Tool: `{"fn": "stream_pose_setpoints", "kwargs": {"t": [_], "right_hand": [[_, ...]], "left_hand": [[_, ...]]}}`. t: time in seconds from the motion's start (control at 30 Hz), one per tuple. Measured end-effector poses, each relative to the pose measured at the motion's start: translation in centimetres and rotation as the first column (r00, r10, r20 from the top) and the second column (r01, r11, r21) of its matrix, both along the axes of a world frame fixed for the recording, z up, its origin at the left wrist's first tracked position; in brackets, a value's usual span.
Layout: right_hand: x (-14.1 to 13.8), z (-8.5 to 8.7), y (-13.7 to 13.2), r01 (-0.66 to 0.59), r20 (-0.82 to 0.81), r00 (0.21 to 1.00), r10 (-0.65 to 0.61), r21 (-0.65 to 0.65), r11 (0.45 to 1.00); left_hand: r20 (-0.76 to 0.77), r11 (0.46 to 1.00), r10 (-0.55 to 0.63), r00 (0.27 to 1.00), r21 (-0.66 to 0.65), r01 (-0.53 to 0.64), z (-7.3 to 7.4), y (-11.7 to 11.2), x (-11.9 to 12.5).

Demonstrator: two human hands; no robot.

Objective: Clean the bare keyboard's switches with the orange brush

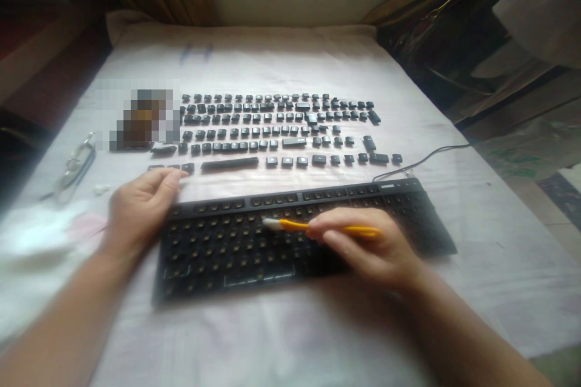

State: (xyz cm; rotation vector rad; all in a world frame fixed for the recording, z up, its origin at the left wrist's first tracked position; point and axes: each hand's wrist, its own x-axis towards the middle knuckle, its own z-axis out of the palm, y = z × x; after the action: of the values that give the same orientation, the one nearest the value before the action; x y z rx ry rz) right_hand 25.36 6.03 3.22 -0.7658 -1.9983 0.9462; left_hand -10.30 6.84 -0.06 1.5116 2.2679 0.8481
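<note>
A black keyboard (318,196) with its keycaps off lies slightly slanted on the cloth, rows of bare key posts showing. My right hand (370,245) grips a small brush (336,228) by its yellow handle. The brush's whitish bristles point left and are over the upper middle rows of posts, seemingly touching them. At the keyboard's upper left corner, my left hand (140,208) is closed against the edge, steadying it; its fingertips are partly hidden. Behind the keyboard, loose black keycaps (287,162) are laid out in rows, with the long space bar (229,163) in the nearest row.
A pale cloth (290,338) covers the table. Eyeglasses (77,160) lie at the left, near a crumpled white cloth or tissue (36,272). A blurred-out patch (140,118) hides something beside the keycaps. The keyboard's cable (422,160) runs off to the right.
</note>
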Motion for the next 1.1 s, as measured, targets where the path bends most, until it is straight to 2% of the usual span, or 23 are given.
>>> {"fn": "stream_pose_setpoints", "kwargs": {"t": [0.3,0.77,0.93,1.1], "right_hand": [[0.04,-0.17,-0.02,0.009,0.038,0.999,-0.011,0.032,0.999],[0.05,0.02,-0.01,-0.047,0.03,0.998,0.049,-0.067,0.997],[0.05,0.0,-0.05,0.003,0.041,0.999,-0.001,-0.051,0.999],[0.08,0.03,-0.01,-0.026,0.046,0.999,0.028,-0.049,0.998]], "left_hand": [[-0.004,1.0,0.0,1.0,0.006,0.0,-0.04,-0.03,-0.13],[-0.008,1.0,0.001,1.0,0.004,-0.001,-0.09,0.03,-0.03],[-0.01,1.0,0.003,1.0,0.002,-0.003,0.01,0.05,0.11],[-0.001,1.0,0.006,1.0,-0.008,-0.006,0.27,-0.01,0.26]]}}
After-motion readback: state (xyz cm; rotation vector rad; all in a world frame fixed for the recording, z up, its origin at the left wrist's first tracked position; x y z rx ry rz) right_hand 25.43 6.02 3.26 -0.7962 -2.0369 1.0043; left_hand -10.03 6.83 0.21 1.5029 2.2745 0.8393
